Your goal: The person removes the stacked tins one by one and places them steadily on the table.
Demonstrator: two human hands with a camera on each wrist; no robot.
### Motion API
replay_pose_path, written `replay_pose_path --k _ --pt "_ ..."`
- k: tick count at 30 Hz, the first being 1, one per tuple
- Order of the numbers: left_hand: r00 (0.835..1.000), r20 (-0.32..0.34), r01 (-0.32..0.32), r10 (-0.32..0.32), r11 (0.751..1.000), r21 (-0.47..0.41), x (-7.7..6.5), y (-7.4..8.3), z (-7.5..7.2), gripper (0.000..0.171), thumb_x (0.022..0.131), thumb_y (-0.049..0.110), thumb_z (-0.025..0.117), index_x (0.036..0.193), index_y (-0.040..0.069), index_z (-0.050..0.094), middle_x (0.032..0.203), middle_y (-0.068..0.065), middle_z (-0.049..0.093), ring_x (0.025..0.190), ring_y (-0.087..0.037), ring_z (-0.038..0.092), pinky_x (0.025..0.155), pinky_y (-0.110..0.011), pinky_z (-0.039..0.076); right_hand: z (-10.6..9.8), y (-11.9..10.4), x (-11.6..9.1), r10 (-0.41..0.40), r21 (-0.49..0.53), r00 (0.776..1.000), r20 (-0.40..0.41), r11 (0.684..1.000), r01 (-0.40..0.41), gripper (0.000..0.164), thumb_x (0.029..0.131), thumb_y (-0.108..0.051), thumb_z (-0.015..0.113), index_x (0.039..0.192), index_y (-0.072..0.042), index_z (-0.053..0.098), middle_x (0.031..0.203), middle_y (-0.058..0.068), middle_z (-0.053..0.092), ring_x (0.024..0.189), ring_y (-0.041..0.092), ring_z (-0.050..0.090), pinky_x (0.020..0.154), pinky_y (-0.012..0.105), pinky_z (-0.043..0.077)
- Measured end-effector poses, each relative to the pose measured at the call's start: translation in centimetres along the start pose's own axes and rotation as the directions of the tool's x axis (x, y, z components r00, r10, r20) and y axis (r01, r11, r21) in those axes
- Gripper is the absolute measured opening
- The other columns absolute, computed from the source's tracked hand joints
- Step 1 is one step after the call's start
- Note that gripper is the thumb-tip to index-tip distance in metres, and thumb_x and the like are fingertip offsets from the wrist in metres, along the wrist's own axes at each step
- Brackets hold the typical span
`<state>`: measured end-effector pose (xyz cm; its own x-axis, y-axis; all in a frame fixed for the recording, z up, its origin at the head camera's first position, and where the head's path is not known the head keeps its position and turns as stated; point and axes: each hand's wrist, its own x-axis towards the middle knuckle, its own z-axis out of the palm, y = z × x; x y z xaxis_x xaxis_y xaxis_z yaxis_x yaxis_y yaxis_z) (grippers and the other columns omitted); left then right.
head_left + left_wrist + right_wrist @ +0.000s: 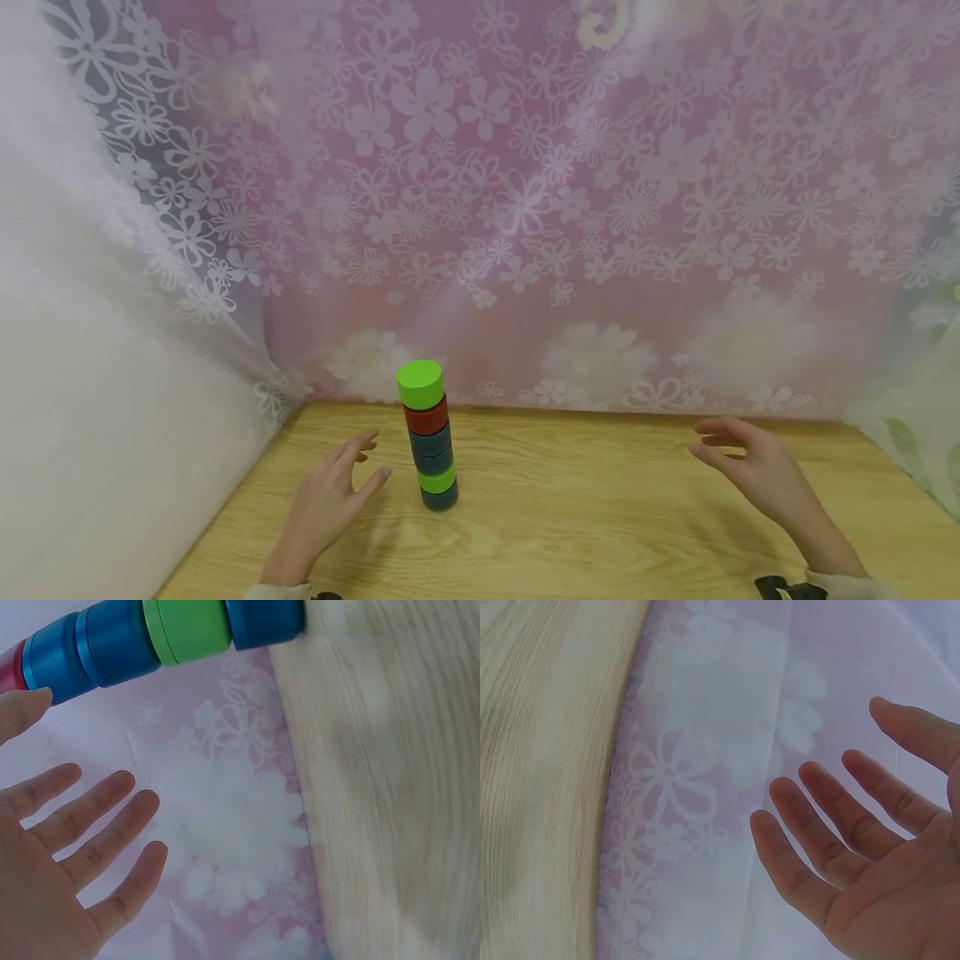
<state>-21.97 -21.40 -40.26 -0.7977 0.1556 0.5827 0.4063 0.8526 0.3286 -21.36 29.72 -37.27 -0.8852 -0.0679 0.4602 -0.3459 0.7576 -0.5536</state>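
Observation:
A stack of round blocks (430, 440) stands upright on the wooden table (570, 517), green on top, then red, dark blue ones, a green one and a dark blue base. My left hand (330, 500) hovers just left of the stack with straight, spread fingers, holding nothing and not touching it. In the left wrist view the stack (150, 637) crosses the top, beside my left hand's fingers (82, 825). My right hand (750, 467) is open far to the right, above the table, holding nothing. In the right wrist view my right hand's fingers (840, 840) are spread against the curtain.
A sheer pink floral curtain (525, 208) hangs behind the table's back edge. White fabric (90, 375) closes off the left side, and more sheer cloth (915, 433) drapes at the right. Bare wood lies between the stack and my right hand.

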Motion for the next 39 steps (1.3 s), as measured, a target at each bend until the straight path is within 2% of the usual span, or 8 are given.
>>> replay_pose_path --k 4,8,10,13,19,28,34,39 --pt "1.0 -0.01 0.02 -0.021 0.998 -0.053 0.3 0.2 0.3 0.048 0.091 0.027 0.078 0.133 0.008 0.063 0.118 -0.007 0.071 0.095 -0.024 0.069 0.069 -0.043 0.056 0.4 -0.6 0.4 0.013 0.041 1.0 0.024 0.999 -0.014 0.033 0.094 -0.014 0.075 0.12 0.004 0.068 0.115 0.022 0.069 0.094 0.011 0.066 0.072 0.027 0.059" --pt "0.999 -0.018 0.028 -0.031 0.991 -0.135 0.8 0.4 0.7 0.048 0.093 0.022 0.076 0.135 0.005 0.061 0.117 -0.008 0.071 0.096 -0.026 0.069 0.074 -0.044 0.056 0.6 -1.2 0.9 0.023 0.056 0.998 0.063 0.998 -0.027 0.034 0.097 -0.017 0.072 0.123 0.004 0.067 0.117 0.022 0.068 0.101 0.034 0.066 0.077 0.04 0.06" --pt "0.999 -0.021 0.03 -0.034 0.983 -0.184 1.1 0.5 0.9 0.048 0.093 0.019 0.076 0.135 0.003 0.059 0.117 -0.01 0.07 0.097 -0.028 0.069 0.076 -0.047 0.056 0.7 -1.5 1.1 0.019 0.061 0.998 0.068 0.998 -0.023 0.034 0.097 -0.017 0.072 0.123 0.004 0.067 0.117 0.022 0.068 0.102 0.04 0.065 0.078 0.043 0.059" --pt "0.998 -0.029 0.04 -0.048 0.971 -0.236 1.2 0.8 1.1 0.048 0.093 0.015 0.076 0.135 0.001 0.059 0.117 -0.012 0.07 0.097 -0.031 0.068 0.077 -0.051 0.056 0.9 -1.8 1.3 0.008 0.067 0.998 0.06 0.998 -0.012 0.033 0.097 -0.015 0.072 0.123 0.004 0.066 0.118 0.022 0.068 0.103 0.041 0.065 0.079 0.044 0.059" --pt "0.997 -0.045 0.054 -0.069 0.958 -0.281 1.6 1.1 1.2 0.049 0.093 0.014 0.076 0.137 0.003 0.057 0.121 -0.011 0.069 0.1 -0.029 0.067 0.078 -0.048 0.055 1.5 -2.5 1.5 0.002 0.099 0.999 0.047 0.995 -0.006 0.034 0.095 -0.012 0.073 0.123 0.005 0.066 0.118 0.023 0.067 0.101 0.038 0.065 0.079 0.043 0.059" --pt "0.995 -0.051 0.054 -0.082 0.911 -0.408 2.0 1.8 1.6 0.054 0.092 0.012 0.075 0.14 -0.001 0.053 0.127 -0.017 0.066 0.105 -0.033 0.065 0.081 -0.052 0.054 2.2 -3.3 1.9 -0.005 0.11 0.999 0.053 0.994 -0.001 0.033 0.095 -0.012 0.074 0.122 0.006 0.066 0.116 0.022 0.068 0.102 0.037 0.066 0.078 0.041 0.059" --pt "0.994 -0.056 0.057 -0.093 0.884 -0.465 2.1 2.2 2.0 0.059 0.092 0.012 0.076 0.144 0.002 0.051 0.134 -0.017 0.062 0.108 -0.034 0.063 0.082 -0.055 0.054 2.3 -3.5 2.1 -0.005 0.116 0.997 0.075 0.993 -0.004 0.033 0.095 -0.012 0.073 0.123 0.005 0.066 0.116 0.02 0.068 0.103 0.038 0.065 0.081 0.045 0.059" --pt "0.994 -0.042 0.067 -0.103 0.856 -0.513 2.4 2.8 2.6 0.061 0.091 0.013 0.077 0.145 0.004 0.05 0.137 -0.016 0.06 0.113 -0.038 0.061 0.084 -0.059 0.052 2.2 -3.7 2.1 -0.004 0.109 0.998 0.066 0.994 -0.003 0.031 0.095 -0.012 0.074 0.121 0.003 0.067 0.114 0.017 0.069 0.101 0.034 0.066 0.08 0.044 0.059"
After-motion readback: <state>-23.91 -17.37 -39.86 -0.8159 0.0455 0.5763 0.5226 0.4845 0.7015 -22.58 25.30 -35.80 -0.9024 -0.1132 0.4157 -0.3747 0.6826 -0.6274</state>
